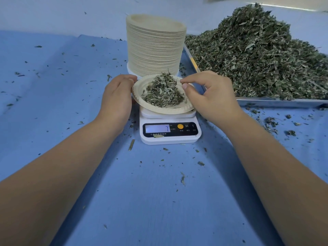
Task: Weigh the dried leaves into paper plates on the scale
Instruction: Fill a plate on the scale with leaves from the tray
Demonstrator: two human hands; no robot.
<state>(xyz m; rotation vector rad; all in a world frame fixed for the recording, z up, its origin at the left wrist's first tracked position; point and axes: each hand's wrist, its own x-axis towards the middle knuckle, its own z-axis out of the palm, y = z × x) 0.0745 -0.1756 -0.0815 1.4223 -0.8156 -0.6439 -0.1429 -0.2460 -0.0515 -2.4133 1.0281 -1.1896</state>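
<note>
Right now you are steadying the paper plate point(139, 94), which is sitting on top of the scale point(170, 138) with a small mound of dried leaves point(163, 93) in it. Your left hand point(116, 96) is curling its fingers against the plate's rim on the left of the scale. Your right hand point(213, 96) is bringing thumb and forefinger together at the rim on the right; whether they are nipping a few leaves or the rim itself cannot be told.

While you are touching the plate, the display point(157, 128) at the front of the scale is probably not giving a true figure, so be easing both hands clear before reading it. Be adding or removing only a pinch at a time, drawing from the big heap point(257, 55) in the tray point(280, 102) to the right of the scale. Be keeping the plate centred and flat, not leaning on the stack of plates point(154, 47) just behind the scale.
</note>
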